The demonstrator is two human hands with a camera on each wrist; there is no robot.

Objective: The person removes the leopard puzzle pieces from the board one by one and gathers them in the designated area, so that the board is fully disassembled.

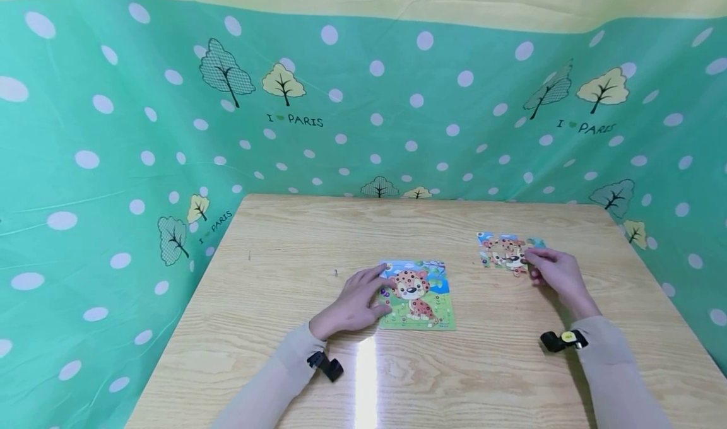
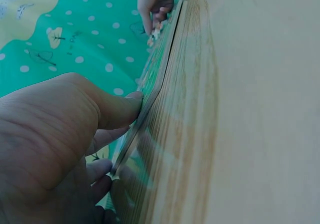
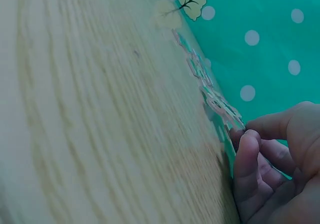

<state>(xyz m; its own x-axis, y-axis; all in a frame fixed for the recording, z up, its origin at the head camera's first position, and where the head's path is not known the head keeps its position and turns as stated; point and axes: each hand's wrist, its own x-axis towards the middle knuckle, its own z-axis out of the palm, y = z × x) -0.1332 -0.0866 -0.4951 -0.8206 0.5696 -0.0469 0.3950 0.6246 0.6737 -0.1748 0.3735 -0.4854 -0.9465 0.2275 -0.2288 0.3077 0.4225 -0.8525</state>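
A square picture board with a spotted leopard cub on grass lies flat on the table. My left hand rests at its left side, fingers spread over the upper left and thumb near the lower left. In the left wrist view the thumb touches the board's edge. To the right, several jigsaw pieces lie loosely together and show a similar cub. My right hand is at their right side, thumb and fingertips pinching a puzzle piece, mostly hidden by the fingers in the right wrist view.
The wooden table reaches back to a green dotted curtain printed with trees. A tiny dark bit lies left of the board. A wrist camera is strapped on each sleeve.
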